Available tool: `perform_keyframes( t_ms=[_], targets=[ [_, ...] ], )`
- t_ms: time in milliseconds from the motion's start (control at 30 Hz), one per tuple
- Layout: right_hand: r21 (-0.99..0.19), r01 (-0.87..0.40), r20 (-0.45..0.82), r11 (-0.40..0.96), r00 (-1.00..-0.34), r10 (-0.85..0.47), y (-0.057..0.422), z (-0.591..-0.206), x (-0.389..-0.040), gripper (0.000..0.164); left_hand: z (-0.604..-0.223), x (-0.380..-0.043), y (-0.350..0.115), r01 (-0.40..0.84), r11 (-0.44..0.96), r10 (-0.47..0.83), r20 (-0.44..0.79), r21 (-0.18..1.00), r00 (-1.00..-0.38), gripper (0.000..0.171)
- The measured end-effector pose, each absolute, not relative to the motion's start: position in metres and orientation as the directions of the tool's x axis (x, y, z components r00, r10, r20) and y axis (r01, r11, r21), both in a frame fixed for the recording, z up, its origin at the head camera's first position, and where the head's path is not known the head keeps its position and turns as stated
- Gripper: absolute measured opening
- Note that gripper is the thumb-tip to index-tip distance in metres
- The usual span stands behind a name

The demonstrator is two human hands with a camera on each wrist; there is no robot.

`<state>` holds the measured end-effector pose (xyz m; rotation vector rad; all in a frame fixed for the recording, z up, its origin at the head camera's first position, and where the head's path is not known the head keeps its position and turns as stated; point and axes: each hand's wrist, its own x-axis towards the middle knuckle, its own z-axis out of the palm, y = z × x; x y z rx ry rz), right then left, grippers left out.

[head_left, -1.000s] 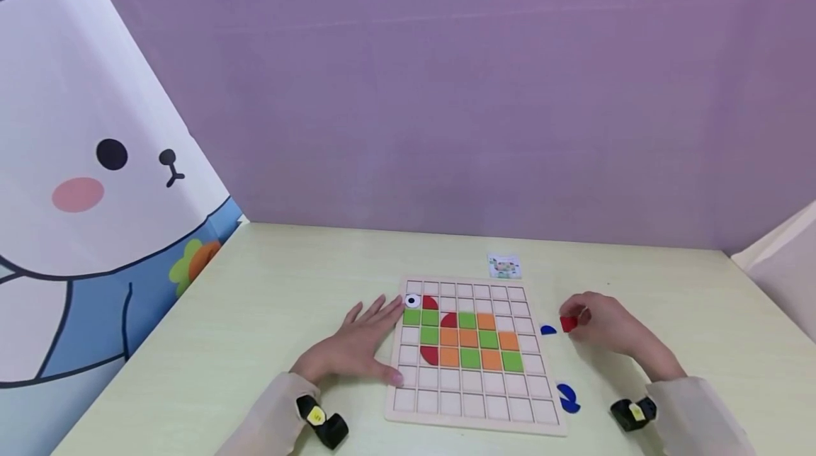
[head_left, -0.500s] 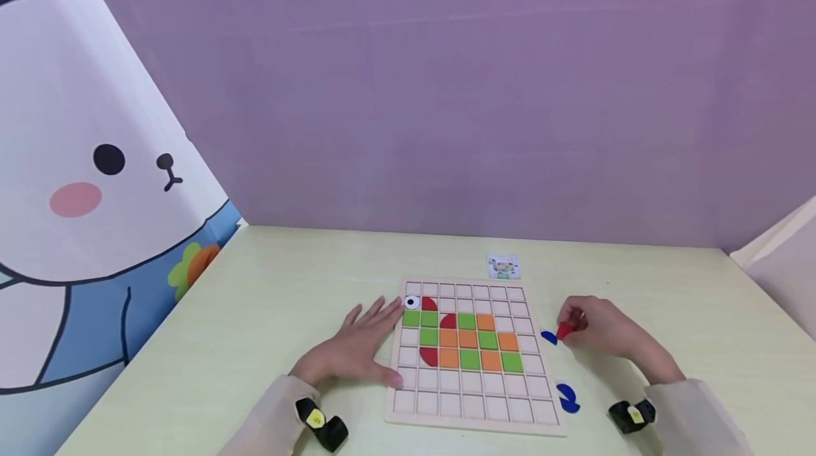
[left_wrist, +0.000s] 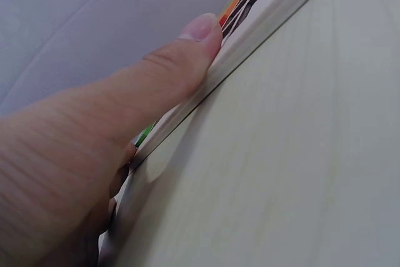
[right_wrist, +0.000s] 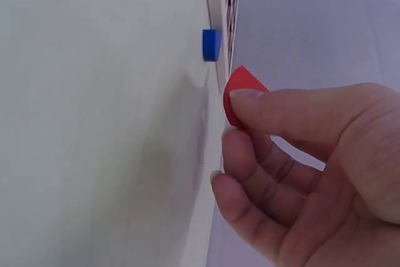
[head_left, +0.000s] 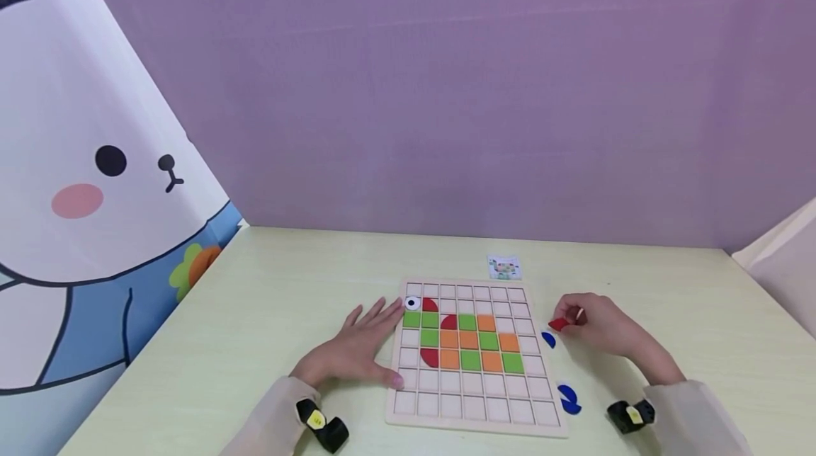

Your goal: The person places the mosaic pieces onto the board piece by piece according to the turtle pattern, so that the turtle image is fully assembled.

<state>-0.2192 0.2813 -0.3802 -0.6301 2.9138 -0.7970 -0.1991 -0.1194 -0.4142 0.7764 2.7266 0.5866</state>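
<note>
My right hand (head_left: pixel 599 323) pinches a red quarter-circle tile (right_wrist: pixel 241 85) between thumb and fingers, just off the right edge of a wooden grid board (head_left: pixel 472 428). Spread out, my left hand (head_left: pixel 357 350) rests along the board's left edge, its thumb (left_wrist: pixel 187 54) on the rim in the left wrist view. Green, orange and red tiles fill part of the grid, with a round eye tile (head_left: pixel 412 303) at upper left. Below the held tile, a blue tile (head_left: pixel 549 340) lies close to the board's right edge.
Two more blue tiles (head_left: pixel 569 399) lie by the board's lower right side. A small printed card (head_left: pixel 504 267) sits beyond the board's far edge. A purple partition (head_left: pixel 472 123) rises behind the table, and a cartoon-printed panel (head_left: pixel 95 194) stands at the left.
My right hand has shifted slightly left, and the red tile has turned in its fingers. The blue tile beneath it has rotated. My left hand stays in place.
</note>
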Motion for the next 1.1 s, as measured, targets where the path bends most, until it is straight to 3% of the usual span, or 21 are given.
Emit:
perform_keyframes(
  t_ms=[400,667,1100],
  targets=[
    [-0.553,-0.32,0.04,0.769,-0.932,-0.36,0.261,-0.375,-0.222,0.01,-0.414,-0.198,-0.119,0.441,0.782,0.543,-0.132,0.441,-0.829,0.111],
    [-0.561,-0.375,0.068,0.738,-0.909,-0.41,0.253,-0.375,-0.226,0.03,-0.413,-0.198,-0.118,0.439,0.781,0.542,-0.132,0.445,-0.83,0.111],
    [-0.597,-0.369,0.068,0.712,-0.908,-0.414,0.239,-0.376,-0.228,0.01,-0.412,-0.198,-0.118,0.441,0.781,0.543,-0.13,0.443,-0.83,0.113]
  ],
)
